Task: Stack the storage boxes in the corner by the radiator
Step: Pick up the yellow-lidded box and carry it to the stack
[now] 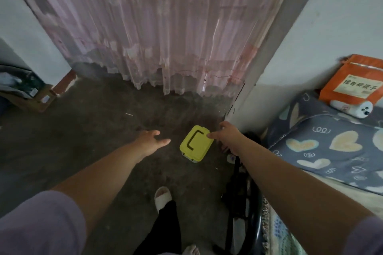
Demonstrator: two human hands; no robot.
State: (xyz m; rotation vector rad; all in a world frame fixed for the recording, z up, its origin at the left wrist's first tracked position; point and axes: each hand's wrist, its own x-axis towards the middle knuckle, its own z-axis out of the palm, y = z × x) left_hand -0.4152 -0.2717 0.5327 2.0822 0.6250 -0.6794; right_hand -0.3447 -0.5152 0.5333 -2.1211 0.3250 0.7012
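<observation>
A small storage box with a yellow lid (196, 144) and a black handle stands on the concrete floor near the wall corner. My right hand (226, 133) is at its right edge, fingers stretched towards the lid's top corner; whether they touch it I cannot tell. My left hand (152, 141) hovers open to the left of the box, apart from it, fingers straight and pointing at it. No other storage box and no radiator are in view.
A pink curtain (165, 37) hangs to the floor ahead. A bed with a heart-patterned cover (331, 151) fills the right side, an orange bag (356, 83) on it. A black metal frame (238, 192) stands by the bed. Cardboard boxes (27, 93) sit far left. My slippered feet (162, 195) are below.
</observation>
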